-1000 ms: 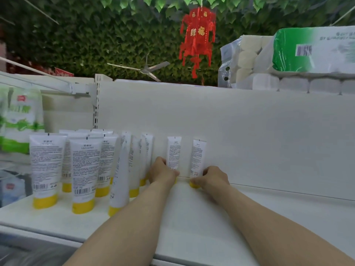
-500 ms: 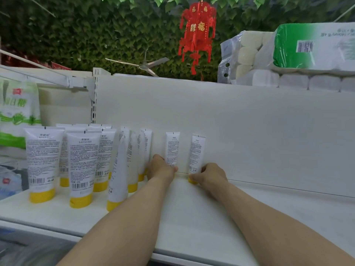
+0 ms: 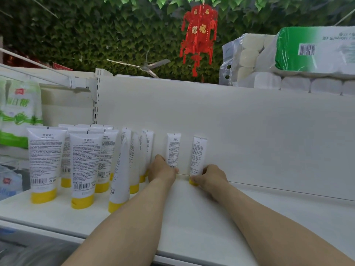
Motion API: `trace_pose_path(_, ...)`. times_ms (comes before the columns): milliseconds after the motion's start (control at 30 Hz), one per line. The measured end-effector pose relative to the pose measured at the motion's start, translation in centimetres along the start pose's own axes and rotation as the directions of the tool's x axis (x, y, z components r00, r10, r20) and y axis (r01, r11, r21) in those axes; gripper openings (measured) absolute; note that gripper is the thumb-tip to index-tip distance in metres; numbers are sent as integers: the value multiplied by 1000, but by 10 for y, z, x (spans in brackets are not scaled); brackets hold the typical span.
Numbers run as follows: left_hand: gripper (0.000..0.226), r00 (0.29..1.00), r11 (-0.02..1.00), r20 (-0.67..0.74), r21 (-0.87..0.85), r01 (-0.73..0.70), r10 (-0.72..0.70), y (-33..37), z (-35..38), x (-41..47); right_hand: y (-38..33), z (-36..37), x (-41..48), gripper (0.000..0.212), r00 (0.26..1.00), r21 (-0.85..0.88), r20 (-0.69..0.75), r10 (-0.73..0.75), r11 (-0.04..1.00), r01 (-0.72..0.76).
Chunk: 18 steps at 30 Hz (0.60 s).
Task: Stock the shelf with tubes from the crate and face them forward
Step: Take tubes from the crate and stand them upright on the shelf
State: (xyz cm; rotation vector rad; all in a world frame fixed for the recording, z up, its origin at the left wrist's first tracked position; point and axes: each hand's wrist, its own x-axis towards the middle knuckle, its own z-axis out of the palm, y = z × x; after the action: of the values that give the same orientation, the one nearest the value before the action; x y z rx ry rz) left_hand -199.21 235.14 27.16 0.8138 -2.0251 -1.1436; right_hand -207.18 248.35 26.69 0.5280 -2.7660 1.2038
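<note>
A white shelf (image 3: 192, 217) ran across the view, backed by a plain white panel (image 3: 249, 121). Behind it rose a wall of green leaves (image 3: 86, 35), with a red lantern (image 3: 199, 35) and a fan (image 3: 142, 67) hanging in front. Packs of paper rolls (image 3: 307, 60) sat on top of the panel at the right, and a green-and-white bag (image 3: 19, 112) hung at the far left.

A cluster of tubes (image 3: 84, 160) stood on their yellow caps on the left part of the shelf, printed text and barcodes facing out; one at the front leaned to the right.

Two more tubes stood apart from the cluster, upright against the panel. The left hand (image 3: 162, 170) was curled round the base of the left tube (image 3: 173, 148), hiding its cap, with the thumb lying across the front. The right hand (image 3: 210, 177) pinched the right tube (image 3: 198, 154) low down, fingertips on its yellow cap (image 3: 192, 182), which rested on the shelf. The two tubes stood near each other without touching, their fine print toward the camera. Both forearms reached in from the lower edge over the shelf.
</note>
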Motion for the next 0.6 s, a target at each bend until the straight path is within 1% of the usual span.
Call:
trace_pose_path(167,41,1000,1000,2,-4,0,0,-1,1,0,2,1,0,34,1000,1,-6,-18,1000,18)
trace_pose_path(400,42,1000,1000,-5,20,7,-6,-2,1,-1,3,2,-1,31,1000,19,2,-8,1000,8)
trace_pose_path(500,48,1000,999,-2,38,25,-25,1,0,-3,1,0,-4,30,1000,19,15,-19,1000,18)
trace_pose_path(600,60,999,998,-1,28,48,-48,5,-3,-6,0,-7,-10,28,999,72,27,-26,997,24)
